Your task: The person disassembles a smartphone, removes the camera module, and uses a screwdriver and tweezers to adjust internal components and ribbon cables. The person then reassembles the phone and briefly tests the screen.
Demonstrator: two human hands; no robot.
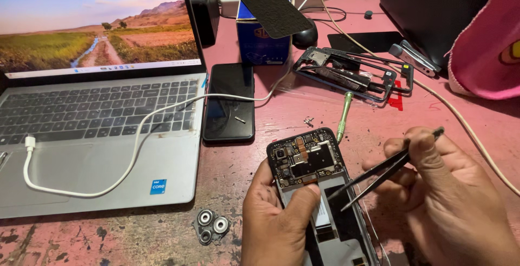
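Right hand (449, 201), lower right of the frame, is clenched around a pair of slim black metal tweezers (379, 175), pinched between thumb and fingers. The tweezer tips point left and down, ending just over the black battery area of an opened smartphone with its back cover removed (314, 190). Whether the tips touch the surface cannot be told.

Left hand (276, 222), lower centre, grasps that opened phone from its left side, thumb laid across the body just below the exposed circuit board. The phone lies at lower centre on the worn pink-painted table (260, 157), its camera end pointing up the frame.

Just left of the left hand, at the bottom edge, lies a small grey camera-lens bezel with three round openings (212, 226). Above the opened phone, a green-handled screwdriver (343, 116) rests on the table. A second black smartphone, screen up and dark (229, 102), lies beside a silver laptop (97, 152) occupying the left of the frame; a white cable (138, 136) crosses the laptop's deck. At upper centre, a black phone back cover (273, 10) leans on a blue box (260, 44). Right of it lies a stripped black phone mid-frame (352, 73). Pink cloth (487, 44) fills the upper right corner.
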